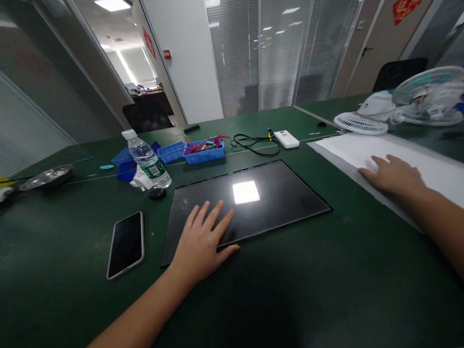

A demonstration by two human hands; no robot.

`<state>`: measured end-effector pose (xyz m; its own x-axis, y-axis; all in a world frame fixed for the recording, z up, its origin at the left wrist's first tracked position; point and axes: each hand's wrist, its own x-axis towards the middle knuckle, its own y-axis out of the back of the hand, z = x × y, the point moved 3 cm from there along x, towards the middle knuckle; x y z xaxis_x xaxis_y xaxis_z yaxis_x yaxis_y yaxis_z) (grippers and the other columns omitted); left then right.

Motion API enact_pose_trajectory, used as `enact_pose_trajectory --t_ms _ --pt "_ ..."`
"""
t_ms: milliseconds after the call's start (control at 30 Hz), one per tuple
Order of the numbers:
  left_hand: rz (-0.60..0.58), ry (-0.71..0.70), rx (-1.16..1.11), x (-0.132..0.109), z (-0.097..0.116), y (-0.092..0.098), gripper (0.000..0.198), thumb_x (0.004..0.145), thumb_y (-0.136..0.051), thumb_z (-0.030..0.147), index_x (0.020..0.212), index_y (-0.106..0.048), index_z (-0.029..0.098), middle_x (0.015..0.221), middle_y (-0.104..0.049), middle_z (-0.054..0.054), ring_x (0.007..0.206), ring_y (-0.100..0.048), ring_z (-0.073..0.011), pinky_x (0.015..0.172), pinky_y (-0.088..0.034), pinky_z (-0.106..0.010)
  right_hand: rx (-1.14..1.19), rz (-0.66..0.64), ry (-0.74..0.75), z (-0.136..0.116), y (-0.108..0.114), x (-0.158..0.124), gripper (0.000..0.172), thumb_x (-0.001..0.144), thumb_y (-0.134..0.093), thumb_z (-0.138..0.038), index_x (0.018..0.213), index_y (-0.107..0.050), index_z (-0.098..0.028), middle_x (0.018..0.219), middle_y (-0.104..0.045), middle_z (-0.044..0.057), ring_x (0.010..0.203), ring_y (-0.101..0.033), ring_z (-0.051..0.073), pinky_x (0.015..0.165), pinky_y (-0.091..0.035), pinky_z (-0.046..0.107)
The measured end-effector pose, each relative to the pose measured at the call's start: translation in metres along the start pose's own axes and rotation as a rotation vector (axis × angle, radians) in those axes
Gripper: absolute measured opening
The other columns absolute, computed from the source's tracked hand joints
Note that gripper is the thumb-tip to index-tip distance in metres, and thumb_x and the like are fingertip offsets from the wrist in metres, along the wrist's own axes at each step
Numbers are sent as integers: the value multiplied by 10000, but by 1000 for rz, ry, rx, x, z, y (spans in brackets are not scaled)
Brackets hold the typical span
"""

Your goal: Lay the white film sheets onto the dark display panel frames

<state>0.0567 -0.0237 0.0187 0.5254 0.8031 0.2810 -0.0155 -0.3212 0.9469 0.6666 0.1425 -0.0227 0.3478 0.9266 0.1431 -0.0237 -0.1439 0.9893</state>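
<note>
A thin black display panel [271, 193] lies flat on the green table, with a ceiling light mirrored in its glossy face. My left hand [204, 239] rests over its near left part, fingers spread and nothing gripped. Off to the right, a wide white sheet [443, 170] covers part of the table. On that sheet's left side lies my right hand [397, 177], its fingers stretched out and holding nothing.
Left of the panel are a smartphone [125, 245] and an upright water bottle [149, 159]. Behind it stand a blue tray [205, 155] of coloured wires, a black cable [256, 144] and a white power bank [286, 139]. White fan parts [362, 122] lie at back right.
</note>
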Motion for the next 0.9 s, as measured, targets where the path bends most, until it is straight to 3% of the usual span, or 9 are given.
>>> enact_pose_trajectory --t_ms 100,200,333,433,667,767,900 --pt "-212 333 2 -1 -23 -7 1012 919 -573 889 1742 -402 326 1828 -301 -164 1634 -226 -633 1246 -202 -880 -34 -101 -49 -1 3 -5 928 1036 -230 -762 1622 -584 -134 1593 -555 318 1382 -583 501 1027 -499 649" --pt "-369 487 -58 -6 -40 -16 1042 943 -407 943 1776 -298 327 1852 -200 -181 1634 -168 -657 1212 -187 -910 -59 -120 -21 -9 8 -10 775 1057 -285 -637 1492 -701 -150 1477 -649 314 1275 -654 478 962 -521 605" --pt "-400 491 -104 -7 -51 -24 1021 961 -338 940 1781 -278 334 1863 -161 -168 1653 -157 -625 1227 -225 -871 -91 -107 -19 -25 16 -22 632 1035 -366 -448 1393 -750 -96 1369 -685 360 1183 -697 469 909 -533 577" --pt "-403 481 -106 -5 -52 -21 1015 973 -361 919 1780 -290 307 1858 -167 -187 1672 -158 -584 1251 -243 -828 -93 -47 -35 -37 26 -32 614 1019 -369 -359 1444 -702 -69 1289 -701 380 1144 -714 463 868 -545 561" --pt "-415 369 -146 -5 -56 -11 952 997 -456 841 1771 -310 307 1859 -165 -163 1708 -159 -482 1269 -222 -823 -1 213 -33 -78 63 -63 656 1082 -218 -344 1622 -543 -163 1246 -729 333 1127 -727 497 857 -554 603" --pt "-404 328 -166 -6 -60 -10 909 1009 -472 805 1760 -339 310 1858 -196 -130 1710 -177 -463 1281 -216 -814 114 349 61 -109 76 -89 663 1108 -228 -375 1663 -501 -136 1241 -748 315 1118 -741 492 921 -563 635" --pt "-360 272 -192 -7 -64 -10 848 1021 -492 769 1730 -408 311 1850 -252 -103 1708 -216 -432 1297 -242 -779 241 303 379 -157 69 -124 642 1124 -249 -351 1708 -471 -202 1479 -704 188 1217 -742 428 1027 -592 613"
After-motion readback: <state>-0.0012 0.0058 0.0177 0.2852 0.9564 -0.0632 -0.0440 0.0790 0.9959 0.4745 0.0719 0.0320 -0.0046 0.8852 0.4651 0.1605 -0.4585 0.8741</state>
